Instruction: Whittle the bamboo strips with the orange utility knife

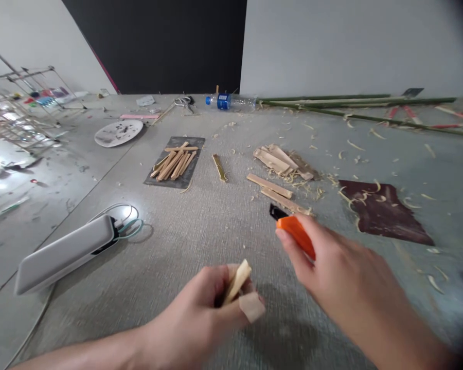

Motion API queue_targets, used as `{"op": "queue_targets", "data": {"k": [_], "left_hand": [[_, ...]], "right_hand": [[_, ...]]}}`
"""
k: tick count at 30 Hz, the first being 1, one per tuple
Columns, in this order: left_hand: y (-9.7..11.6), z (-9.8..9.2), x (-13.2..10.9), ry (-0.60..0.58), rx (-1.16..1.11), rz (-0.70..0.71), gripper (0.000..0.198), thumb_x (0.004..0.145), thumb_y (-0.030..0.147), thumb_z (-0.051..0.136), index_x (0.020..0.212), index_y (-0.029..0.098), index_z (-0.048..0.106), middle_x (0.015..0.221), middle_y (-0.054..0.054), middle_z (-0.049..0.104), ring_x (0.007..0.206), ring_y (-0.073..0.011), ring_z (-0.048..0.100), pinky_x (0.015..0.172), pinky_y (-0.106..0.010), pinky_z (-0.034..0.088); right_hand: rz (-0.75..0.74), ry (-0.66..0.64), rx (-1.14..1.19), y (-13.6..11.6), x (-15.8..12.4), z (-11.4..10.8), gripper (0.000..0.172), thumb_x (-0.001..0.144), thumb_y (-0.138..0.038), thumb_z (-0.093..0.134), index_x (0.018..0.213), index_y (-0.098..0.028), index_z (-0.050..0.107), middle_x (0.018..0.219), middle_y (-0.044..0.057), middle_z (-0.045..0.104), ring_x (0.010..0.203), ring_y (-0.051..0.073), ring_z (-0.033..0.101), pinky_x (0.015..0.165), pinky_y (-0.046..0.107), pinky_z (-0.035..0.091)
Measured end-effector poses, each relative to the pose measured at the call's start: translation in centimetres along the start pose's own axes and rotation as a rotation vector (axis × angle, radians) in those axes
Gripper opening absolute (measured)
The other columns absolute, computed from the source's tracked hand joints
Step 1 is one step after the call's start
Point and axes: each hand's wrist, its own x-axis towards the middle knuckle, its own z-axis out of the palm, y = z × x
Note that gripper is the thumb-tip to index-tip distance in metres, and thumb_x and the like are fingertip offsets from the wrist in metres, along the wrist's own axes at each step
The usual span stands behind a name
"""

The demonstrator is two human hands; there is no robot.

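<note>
My left hand (212, 303) is closed round a short pale bamboo strip (238, 281), whose end sticks up between thumb and fingers. A beige bandage wraps one of its fingertips. To the right, my right hand (332, 262) grips an orange utility knife (296, 234), its dark blade end pointing up and left. The knife and the strip are apart. Just beyond the knife lie two flat bamboo strips (270, 186), with a heap of wider pale pieces (278, 159) behind them. A single greenish strip (219, 168) lies farther left.
Cut sticks (175, 162) are piled on a dark sheet (150, 181). A white power bank (65, 254) with cables lies left. Brown sandpaper (389, 213) and curled shavings lie right. A plastic bottle (224, 101), green bamboo poles (332, 104), scissors (185, 104) and a plate (118, 132) lie farther back.
</note>
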Motion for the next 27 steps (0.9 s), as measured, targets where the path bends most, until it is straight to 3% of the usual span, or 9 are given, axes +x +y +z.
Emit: {"op": "queue_targets", "data": {"k": [5,10,15,20,27], "left_hand": [[0.7,-1.0,0.0,0.042,-0.151,-0.046,0.029,0.096,0.047,0.066,0.088,0.023,0.052,0.051,0.012,0.030,0.041,-0.0060,0.018,0.038,-0.018,0.022],[0.7,-1.0,0.1,0.039,-0.303,-0.045,0.028,0.095,0.044,0.068,0.090,0.022,0.051,0.055,0.012,0.035,0.043,-0.0053,0.020,0.037,-0.013,0.027],[0.2,-1.1,0.7,0.074,-0.246,0.011,0.030,0.097,0.046,0.068,0.089,0.022,0.052,0.053,0.011,0.040,0.040,-0.0045,0.029,0.037,-0.013,0.039],[0.5,-1.5,1.0,0.096,-0.195,-0.036,0.038,0.096,0.052,0.068,0.085,0.021,0.051,0.053,0.009,0.049,0.036,-0.0035,0.035,0.037,-0.014,0.044],[0.1,-2.1,1.1,0.134,-0.138,-0.030,0.038,0.095,0.052,0.070,0.087,0.020,0.052,0.053,0.012,0.040,0.040,-0.0032,0.029,0.039,-0.013,0.042]], "right_hand": [[-0.077,-0.070,0.211,-0.2,-0.5,0.4,0.028,0.106,-0.049,0.048,0.109,-0.025,0.061,0.085,0.003,0.079,0.056,0.022,0.072,0.048,0.032,0.042],[-0.103,-0.138,0.374,-0.8,-0.5,-0.4,0.025,0.105,-0.046,0.052,0.114,-0.025,0.061,0.088,0.001,0.079,0.063,0.020,0.075,0.052,0.030,0.049],[-0.103,-0.190,0.440,-1.3,-0.4,-1.2,0.024,0.105,-0.045,0.051,0.111,-0.025,0.062,0.088,0.002,0.079,0.065,0.020,0.076,0.054,0.030,0.054],[-0.191,-0.243,0.521,-1.8,-0.7,-1.5,0.024,0.105,-0.040,0.050,0.119,-0.024,0.062,0.091,0.002,0.080,0.067,0.019,0.077,0.057,0.030,0.056],[-0.271,-0.235,0.509,-2.1,-1.0,-0.3,0.026,0.105,-0.037,0.051,0.124,-0.022,0.060,0.099,0.003,0.081,0.076,0.023,0.080,0.058,0.037,0.059]]}}
